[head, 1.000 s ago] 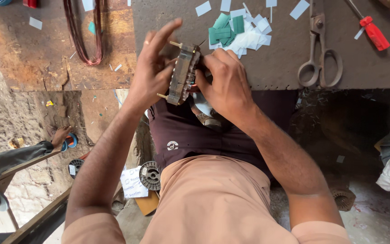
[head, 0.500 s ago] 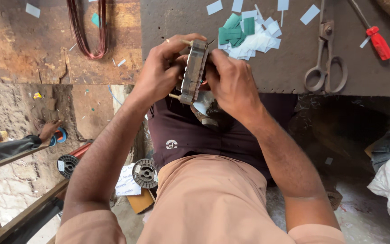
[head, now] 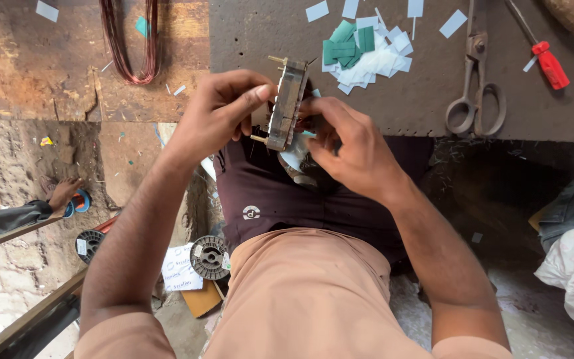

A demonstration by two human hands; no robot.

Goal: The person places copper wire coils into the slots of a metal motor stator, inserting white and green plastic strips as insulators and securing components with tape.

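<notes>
Knees and lap in tan cloth are filling the bottom of the view, with both forearms reaching away from the camera toward a metal core [head: 286, 103] that the person is holding in the air just in front of the edge of the dark workbench [head: 406, 106]. The core, a flat stack of plates with small brass pins at its corners, is standing on edge, its long axis running roughly up and away and tilting slightly right at the top. The left hand [head: 215, 114] is gripping it from the left, thumb pressing along the near face and fingers curling behind. The right hand [head: 350, 143] is closing on its right side, fingertips bunching against the core, though what they are pinching is hidden behind the stack. Both hands are about equally near; the core is lying between them. Farther off on the bench, a heap of white and green paper slips [head: 367, 50] is lying just beyond the core, with scissors [head: 476, 80] and a red-handled screwdriver [head: 539, 50] to the right, well apart. A loop of copper wire [head: 129, 40] is resting on the wooden board to the left, cut off by the top edge.
</notes>
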